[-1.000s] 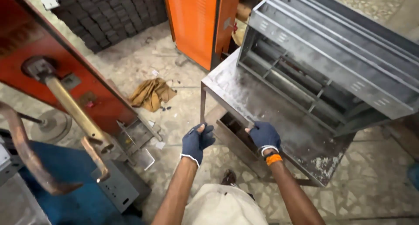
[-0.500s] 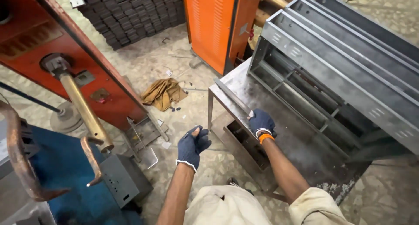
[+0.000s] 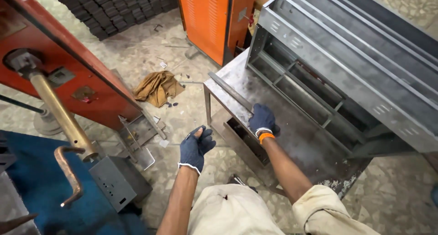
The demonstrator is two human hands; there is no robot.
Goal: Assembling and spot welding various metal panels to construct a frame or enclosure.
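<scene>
Right hand point(image 3: 262, 119), dark-gloved with an orange cuff, pressed palm-down and fingers closed over the near end of a long flat metal strip point(image 3: 230, 92). Strip lying along the front edge of the steel worktable point(image 3: 315, 146), running away from that hand toward the table's far corner; grip at the end probably for steadying or sliding it. Left hand point(image 3: 195, 145), same glove, hanging free in the air off the table's edge, fingers loosely curled, thumb raised, pinching nothing that can be made out. Just beyond the right hand, a grey sheet-metal frame point(image 3: 337, 57) with open compartments, laid on its side on the table. Past the left hand, a crumpled tan rag point(image 3: 157, 87) on the floor; farther off, an orange louvred cabinet point(image 3: 212, 16). Left of the left hand, a red machine point(image 3: 54, 57) with a brass lever point(image 3: 61, 114). No labels legible.
</scene>
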